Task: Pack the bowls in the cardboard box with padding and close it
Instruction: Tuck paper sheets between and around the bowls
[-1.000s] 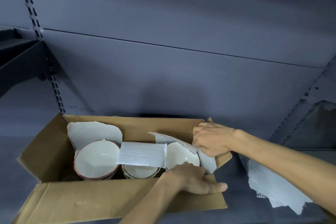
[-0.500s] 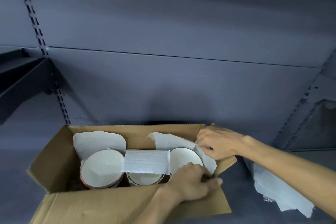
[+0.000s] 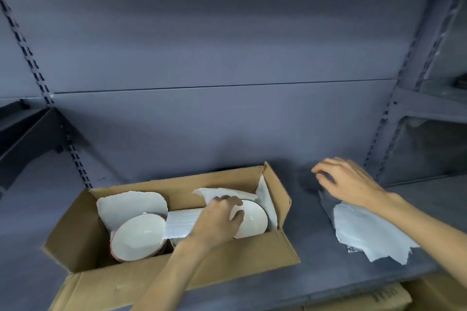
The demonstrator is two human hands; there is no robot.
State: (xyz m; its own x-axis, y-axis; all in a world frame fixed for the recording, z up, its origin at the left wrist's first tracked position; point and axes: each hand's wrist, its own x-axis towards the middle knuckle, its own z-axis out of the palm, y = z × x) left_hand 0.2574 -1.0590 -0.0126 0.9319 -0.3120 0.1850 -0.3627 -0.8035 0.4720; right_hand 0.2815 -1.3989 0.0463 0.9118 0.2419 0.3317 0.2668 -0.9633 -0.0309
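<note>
Bowls sat inside the open cardboard box (image 3: pixel 275 192) on the grey shelf (image 3: pixel 316 255), with white padding sheets (image 3: pixel 131 206) tucked between and behind them. I saw my left hand (image 3: pixel 218 219) down in the box, fingers curled loosely over the rim of the right bowl (image 3: pixel 254 221) and the padding strip (image 3: pixel 180 225). My right hand (image 3: pixel 350 182) hovered half open, holding nothing, above the loose padding (image 3: pixel 366 232) lying beside the box.

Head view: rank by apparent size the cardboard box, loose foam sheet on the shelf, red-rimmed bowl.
1. cardboard box, clearly largest.
2. and 3. loose foam sheet and red-rimmed bowl look about alike; the right hand hides part of the sheet, so no ranking.
</note>
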